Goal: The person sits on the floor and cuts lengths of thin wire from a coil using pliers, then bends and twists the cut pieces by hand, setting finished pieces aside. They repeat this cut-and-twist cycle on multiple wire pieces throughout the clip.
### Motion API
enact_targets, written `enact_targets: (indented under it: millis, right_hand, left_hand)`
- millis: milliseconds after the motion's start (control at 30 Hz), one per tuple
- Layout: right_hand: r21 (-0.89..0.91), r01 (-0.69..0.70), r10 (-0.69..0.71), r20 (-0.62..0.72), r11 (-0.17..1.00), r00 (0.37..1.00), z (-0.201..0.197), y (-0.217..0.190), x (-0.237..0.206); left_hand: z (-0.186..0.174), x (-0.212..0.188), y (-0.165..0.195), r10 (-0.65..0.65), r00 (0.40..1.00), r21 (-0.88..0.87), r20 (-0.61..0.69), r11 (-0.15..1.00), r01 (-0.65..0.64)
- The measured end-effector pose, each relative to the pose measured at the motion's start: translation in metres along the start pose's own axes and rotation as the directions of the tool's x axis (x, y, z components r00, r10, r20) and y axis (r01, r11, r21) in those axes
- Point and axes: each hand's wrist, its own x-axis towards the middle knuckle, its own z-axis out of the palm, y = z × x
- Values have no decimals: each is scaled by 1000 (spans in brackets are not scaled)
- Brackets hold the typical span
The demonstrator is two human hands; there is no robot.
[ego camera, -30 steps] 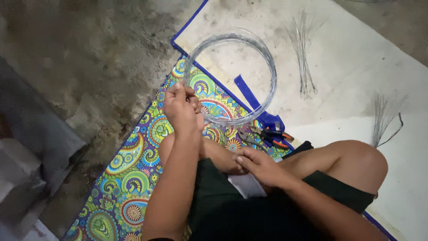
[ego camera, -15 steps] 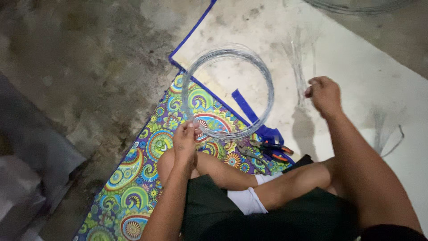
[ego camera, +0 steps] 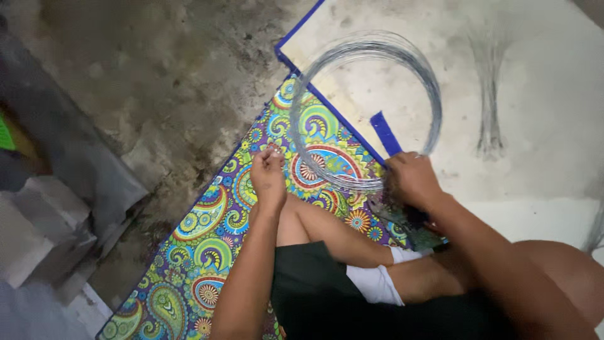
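Concrete floor (ego camera: 157,82) is carrying a patterned mat (ego camera: 207,252) beside a white sheet (ego camera: 541,126). Left hand (ego camera: 269,176) is pinching what appears to be a thin wire end. Right hand (ego camera: 412,179) is gripping the wire coil (ego camera: 365,107), which is lying across mat and sheet. Blue strip (ego camera: 385,133) is lying just beside that hand.

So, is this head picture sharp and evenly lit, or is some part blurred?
Head view: soft, dim light, no glare. The wire coil looks smeared on its far arc, the left hand and right hand are slightly blurred, and the patterned mat is clearer.
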Motion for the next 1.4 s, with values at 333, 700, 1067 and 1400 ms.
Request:
enact_targets:
  millis: [333,700,1067,1400]
  right_hand:
    - [204,-289,217,314,935,924,13,-85,56]
    - [178,-277,220,287,944,933,9,-107,59]
    - [-12,-224,224,101,974,969,9,-33,19]
    - [278,-545,589,-108,791,801,-16,71,-19]
  left_hand:
    - [19,0,-11,-45,997,45,68,998,42]
    - [26,-5,-1,-169,981,99,99,982,160]
    - [60,-1,-4,414,757,743,505,237,-626]
    - [96,50,14,405,770,773,494,202,-602]
